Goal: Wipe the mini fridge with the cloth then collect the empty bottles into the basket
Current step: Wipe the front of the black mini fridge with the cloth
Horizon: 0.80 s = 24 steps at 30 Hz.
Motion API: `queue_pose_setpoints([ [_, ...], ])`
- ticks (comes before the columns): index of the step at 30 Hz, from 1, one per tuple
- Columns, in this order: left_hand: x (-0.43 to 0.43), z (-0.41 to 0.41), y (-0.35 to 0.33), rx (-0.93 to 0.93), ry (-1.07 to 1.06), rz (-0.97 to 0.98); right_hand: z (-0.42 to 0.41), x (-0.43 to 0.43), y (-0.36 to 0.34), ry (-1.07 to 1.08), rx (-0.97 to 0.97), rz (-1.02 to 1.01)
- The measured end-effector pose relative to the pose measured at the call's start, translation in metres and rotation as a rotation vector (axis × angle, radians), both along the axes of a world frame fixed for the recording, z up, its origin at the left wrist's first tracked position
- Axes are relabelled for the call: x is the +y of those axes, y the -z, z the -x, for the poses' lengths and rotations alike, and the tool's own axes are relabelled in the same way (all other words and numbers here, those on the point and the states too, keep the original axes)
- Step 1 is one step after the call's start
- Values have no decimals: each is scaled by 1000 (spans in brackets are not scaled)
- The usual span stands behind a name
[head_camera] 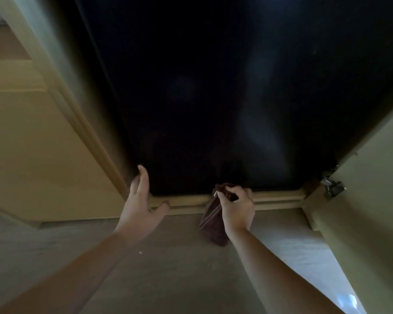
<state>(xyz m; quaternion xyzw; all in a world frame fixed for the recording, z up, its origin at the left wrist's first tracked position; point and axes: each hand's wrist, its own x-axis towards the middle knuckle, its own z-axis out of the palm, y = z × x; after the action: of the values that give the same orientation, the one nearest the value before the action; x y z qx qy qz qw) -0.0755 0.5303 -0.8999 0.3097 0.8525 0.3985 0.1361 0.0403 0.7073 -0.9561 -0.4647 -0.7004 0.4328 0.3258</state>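
The black front of the mini fridge [213, 91] fills the upper middle of the head view, set inside a beige cabinet. My right hand [237, 208] grips a dark brown cloth [211, 225] at the fridge's bottom edge; the cloth hangs down over the cabinet's lower rail. My left hand [141, 200] is spread open with straight fingers, its fingertips touching the fridge's lower left corner and its thumb near the rail. No bottles or basket are in view.
A beige cabinet frame [82, 123] runs along the fridge's left side and a lower rail [275, 199] below it. The open cabinet door [372, 200] with a metal hinge [332, 188] stands at the right. Pale floor [168, 268] lies beneath.
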Motion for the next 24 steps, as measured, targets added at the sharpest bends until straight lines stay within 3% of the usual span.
queue_pose_setpoints([
  [5, 1, 4, 7, -31, -11, -11, -14, 22, 4, -38, 37, 4],
  [15, 1, 4, 7, -20, -50, 1, -71, 97, -10, 390, 147, 153],
  [20, 2, 4, 7, -42, -56, -22, -78, 98, -37, 253, 213, 66],
  [24, 4, 0, 6, -65, -84, -51, -68, 93, -68, 299, 389, 25],
])
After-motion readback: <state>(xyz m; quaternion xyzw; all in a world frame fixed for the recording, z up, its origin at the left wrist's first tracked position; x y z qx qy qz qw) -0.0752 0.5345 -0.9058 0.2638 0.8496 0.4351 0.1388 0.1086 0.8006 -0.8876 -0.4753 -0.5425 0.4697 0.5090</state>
